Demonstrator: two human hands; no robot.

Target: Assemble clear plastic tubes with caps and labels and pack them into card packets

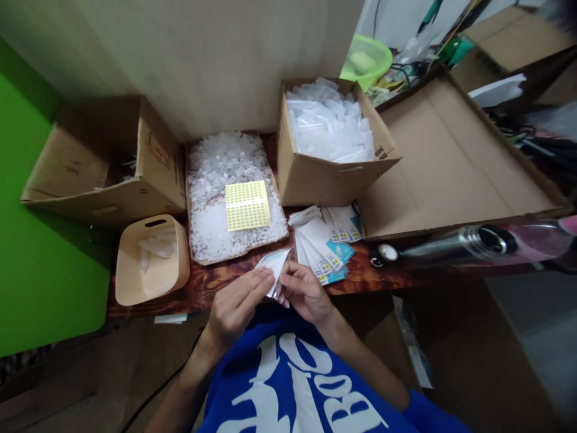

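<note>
A small white packet with a shiny edge is held between my two hands at the table's front edge. My left hand has its fingers pressed together over the packet's left side. My right hand pinches the packet's right edge between thumb and fingers. Just beyond lies a yellow sheet of small printed stickers, resting on a shallow cardboard tray of small white pieces. To the right of the hands, several white and blue printed packets are fanned out on the wooden table.
A beige plastic bin holds a few whitish pieces. Behind it stands an open cardboard box. Another box is filled with clear plastic tubes or sleeves. On the right are a large shallow carton, a metal flask and a tape roll.
</note>
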